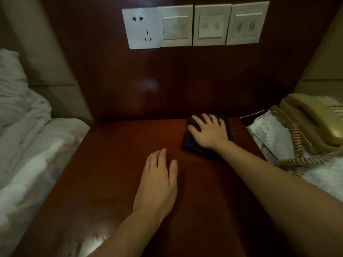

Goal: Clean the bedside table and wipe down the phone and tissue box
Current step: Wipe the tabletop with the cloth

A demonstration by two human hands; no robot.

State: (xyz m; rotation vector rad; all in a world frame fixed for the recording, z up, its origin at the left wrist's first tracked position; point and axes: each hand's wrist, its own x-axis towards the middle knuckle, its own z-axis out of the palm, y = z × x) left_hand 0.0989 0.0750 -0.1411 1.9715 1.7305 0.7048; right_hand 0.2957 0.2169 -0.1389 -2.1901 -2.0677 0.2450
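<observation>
Phone (313,117) beside cloth (191,143), right.

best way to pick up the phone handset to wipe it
Probably grip the handset around its narrow middle bar, coming from above with the right hand, the nearer one. It lies flat in the phone cradle, bulky ends at each side, so the middle gives fingers room. Mind the coiled cord hanging off its near end.
</observation>
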